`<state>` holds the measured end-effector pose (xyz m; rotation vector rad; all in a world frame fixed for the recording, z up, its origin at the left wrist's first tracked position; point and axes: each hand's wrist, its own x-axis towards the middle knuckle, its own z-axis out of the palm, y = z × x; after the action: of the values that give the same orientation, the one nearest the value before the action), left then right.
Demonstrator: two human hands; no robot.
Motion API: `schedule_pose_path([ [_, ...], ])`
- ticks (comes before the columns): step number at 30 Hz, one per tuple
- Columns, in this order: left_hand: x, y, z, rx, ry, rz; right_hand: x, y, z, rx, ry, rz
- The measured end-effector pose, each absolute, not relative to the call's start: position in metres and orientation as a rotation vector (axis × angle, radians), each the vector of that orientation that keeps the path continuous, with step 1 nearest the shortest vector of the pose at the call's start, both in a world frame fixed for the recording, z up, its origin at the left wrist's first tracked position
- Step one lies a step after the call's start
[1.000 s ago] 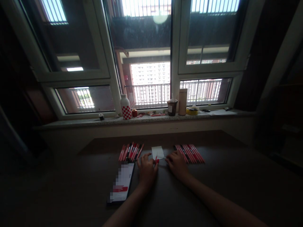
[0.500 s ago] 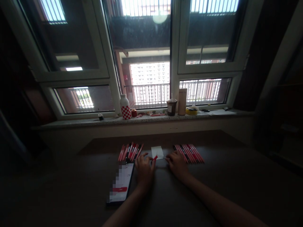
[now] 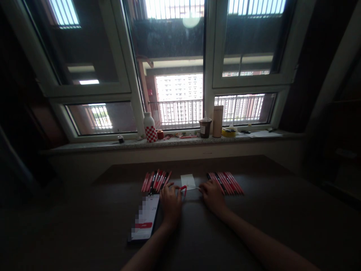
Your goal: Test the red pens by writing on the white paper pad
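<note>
Both my hands rest on a dark table [image 3: 254, 226]. My left hand [image 3: 170, 201] pinches a small red pen cap [image 3: 183, 188]. My right hand [image 3: 211, 195] is closed on a thin pen body [image 3: 193, 186] whose tip points left toward the cap. The two parts are slightly apart. Just behind them lies a white slip of paper [image 3: 188, 180]. A row of red pens [image 3: 155, 181] lies to the left of my left hand. Another row of red pens [image 3: 226, 182] lies by my right hand.
A phone [image 3: 145, 220] with a lit screen lies left of my left forearm. On the window sill [image 3: 98, 145] behind the table stand a red-checked bottle [image 3: 149, 128], a drink cup [image 3: 205, 128], a tall flask [image 3: 217, 121], a yellow tape roll [image 3: 228, 132] and papers [image 3: 263, 134].
My left hand drew the red cap away to the left, off the pen held in my right hand. The cap and pen now sit slightly apart.
</note>
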<state>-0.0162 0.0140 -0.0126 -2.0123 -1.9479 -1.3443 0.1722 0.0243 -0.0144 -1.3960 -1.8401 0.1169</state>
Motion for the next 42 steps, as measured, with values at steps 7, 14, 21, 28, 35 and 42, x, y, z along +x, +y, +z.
schedule_pose_path([
  [7, -0.0172, 0.0181, -0.0145, -2.052, -1.949, -1.429, 0.1723, 0.0277, -0.0184, -1.366, -1.857, 0.125],
  [14, -0.0182, 0.0200, -0.0154, -2.056, -1.963, -1.426, 0.1722, 0.0284, -0.0194, -1.316, -1.864, 0.143],
  [21, -0.0180, 0.0198, -0.0141, -2.062, -1.974, -1.439, 0.1733, 0.0296, -0.0200, -1.298, -1.867, 0.163],
  [28, -0.0171, 0.0183, -0.0122, -2.108, -1.998, -1.398, 0.1721, 0.0302, -0.0201, -1.296, -1.879, 0.149],
  [35, -0.0165, 0.0167, -0.0099, -2.144, -1.995, -1.387, 0.1716, 0.0300, -0.0210, -1.287, -1.913, 0.144],
  [42, -0.0158, 0.0161, -0.0103, -2.195, -1.936, -1.388, 0.1703, 0.0272, -0.0176, -1.275, -1.961, 0.130],
])
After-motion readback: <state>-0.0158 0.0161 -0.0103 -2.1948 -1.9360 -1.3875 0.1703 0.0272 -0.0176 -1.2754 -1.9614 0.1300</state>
